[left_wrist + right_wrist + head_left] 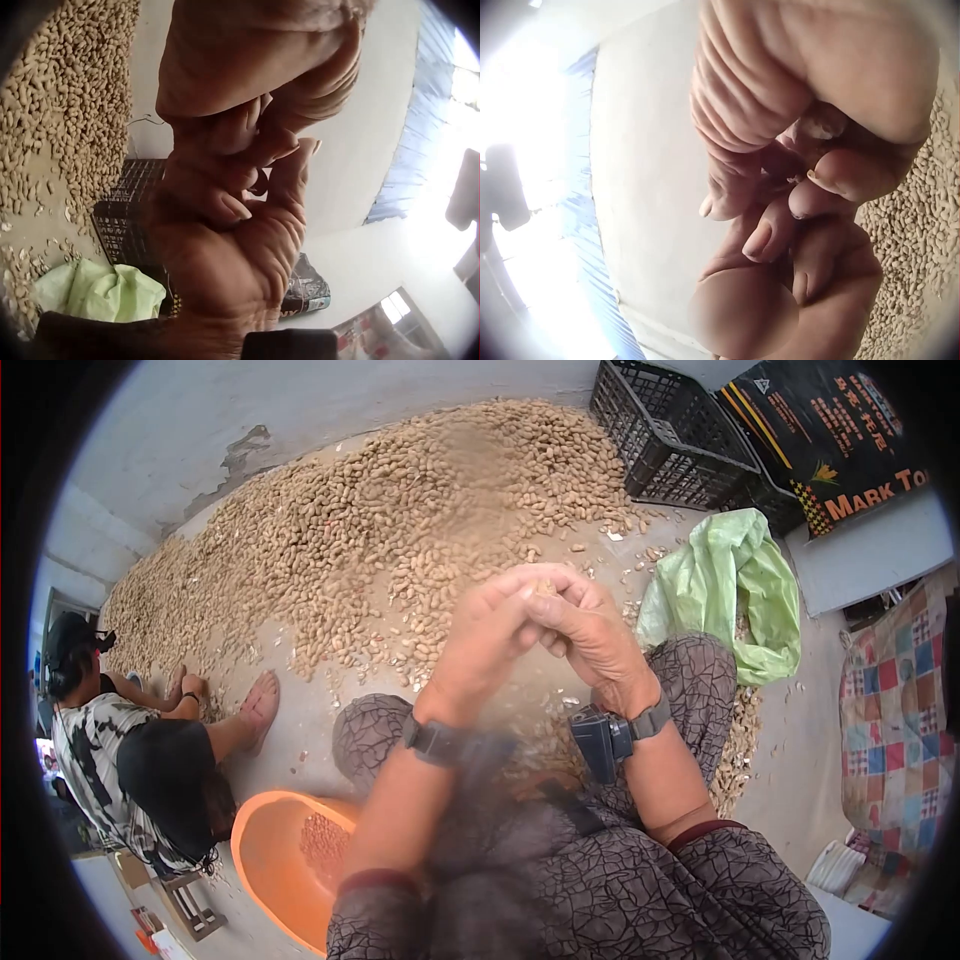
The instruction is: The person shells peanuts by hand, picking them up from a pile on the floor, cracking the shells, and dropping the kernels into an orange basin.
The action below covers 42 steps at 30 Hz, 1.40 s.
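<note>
Both hands meet in front of the lap, fingers curled toward each other. Between the fingertips is a peanut (545, 589), mostly hidden by the fingers. The left hand (492, 622) pinches it from one side, and the right hand (590, 622) pinches it from the other with its thumb laid across. In the right wrist view, a pale bit of shell (821, 126) shows inside the curled fingers. Beyond the hands spreads a large heap of unshelled peanuts (400, 510) on the floor.
An orange basin (265, 850) with reddish shelled peanuts stands left of the lap. A green sack (720, 580) lies at the right knee, with black crates (660, 445) and a black printed bag (830, 440) behind. Another person (130, 740) sits at the left.
</note>
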Each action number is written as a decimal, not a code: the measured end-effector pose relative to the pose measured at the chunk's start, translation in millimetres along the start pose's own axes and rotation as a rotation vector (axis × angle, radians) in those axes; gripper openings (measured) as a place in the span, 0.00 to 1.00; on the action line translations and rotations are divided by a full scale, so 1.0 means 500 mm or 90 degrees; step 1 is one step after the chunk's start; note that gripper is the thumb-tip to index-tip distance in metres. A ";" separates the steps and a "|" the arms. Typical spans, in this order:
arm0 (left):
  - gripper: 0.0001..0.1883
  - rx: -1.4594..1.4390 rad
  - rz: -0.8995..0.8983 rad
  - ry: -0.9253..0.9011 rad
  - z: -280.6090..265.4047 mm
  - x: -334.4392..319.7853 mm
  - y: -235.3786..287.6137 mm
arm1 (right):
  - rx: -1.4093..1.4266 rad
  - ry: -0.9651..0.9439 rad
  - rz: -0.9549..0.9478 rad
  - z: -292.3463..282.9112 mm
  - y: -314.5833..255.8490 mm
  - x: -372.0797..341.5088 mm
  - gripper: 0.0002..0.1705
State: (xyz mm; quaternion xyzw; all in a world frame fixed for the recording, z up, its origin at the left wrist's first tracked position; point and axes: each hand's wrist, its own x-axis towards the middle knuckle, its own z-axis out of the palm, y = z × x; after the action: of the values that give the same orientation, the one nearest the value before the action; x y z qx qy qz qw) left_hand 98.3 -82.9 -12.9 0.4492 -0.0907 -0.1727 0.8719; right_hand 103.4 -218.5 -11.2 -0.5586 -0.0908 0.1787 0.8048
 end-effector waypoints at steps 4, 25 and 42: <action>0.14 0.091 0.017 -0.006 -0.001 0.003 -0.006 | 0.013 -0.044 0.011 -0.003 -0.008 -0.002 0.17; 0.19 0.121 0.024 -0.013 0.016 -0.047 0.007 | 0.098 -0.028 0.033 0.002 0.006 -0.024 0.14; 0.19 0.268 0.000 0.026 0.022 -0.081 0.020 | 0.057 0.038 0.037 0.014 0.021 -0.046 0.08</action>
State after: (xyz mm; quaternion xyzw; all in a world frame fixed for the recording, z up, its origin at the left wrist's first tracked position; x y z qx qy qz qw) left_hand 59.8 -70.4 1.2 0.6249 -0.1071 -0.1405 0.7604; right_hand 77.9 -217.8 -17.3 -0.5293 -0.0419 0.1892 0.8260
